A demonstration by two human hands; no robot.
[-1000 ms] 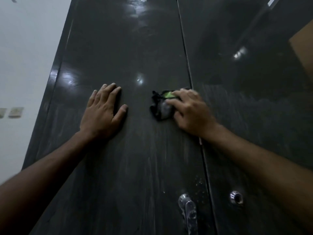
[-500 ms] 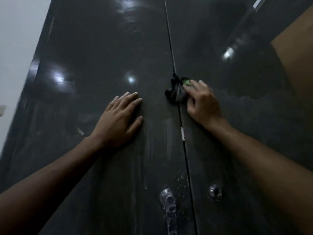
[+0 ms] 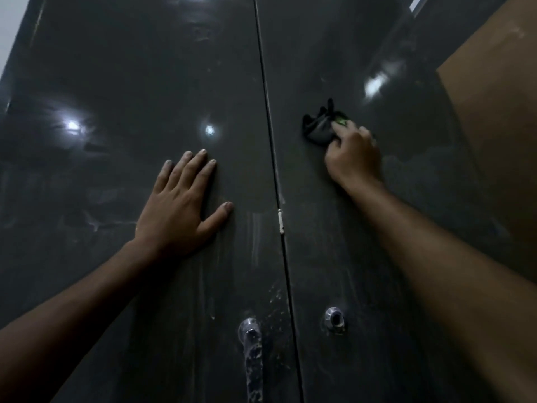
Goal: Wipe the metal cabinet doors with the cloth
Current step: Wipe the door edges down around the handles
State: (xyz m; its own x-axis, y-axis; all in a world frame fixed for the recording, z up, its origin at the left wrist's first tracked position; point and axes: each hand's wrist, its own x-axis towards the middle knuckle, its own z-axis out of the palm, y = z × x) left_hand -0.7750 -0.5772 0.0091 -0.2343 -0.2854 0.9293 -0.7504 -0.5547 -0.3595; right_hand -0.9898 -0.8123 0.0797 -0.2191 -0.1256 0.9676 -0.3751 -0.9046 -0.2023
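From the head view, two dark metal cabinet doors fill the scene, the left door (image 3: 130, 112) and the right door (image 3: 363, 257) meeting at a thin seam that runs from the far top toward the near bottom. The left hand (image 3: 180, 210) lies flat on the left door, fingers straight and spread, gripping nothing. The right hand (image 3: 353, 158) presses a bunched dark cloth (image 3: 319, 128) with a green patch against the right door, fingers curled over it; the cloth sticks out to the far left of the fingertips, partly hidden beneath them. A metal handle (image 3: 251, 344) is cut off at the near edge; a lock (image 3: 334, 319) sits right of the seam.
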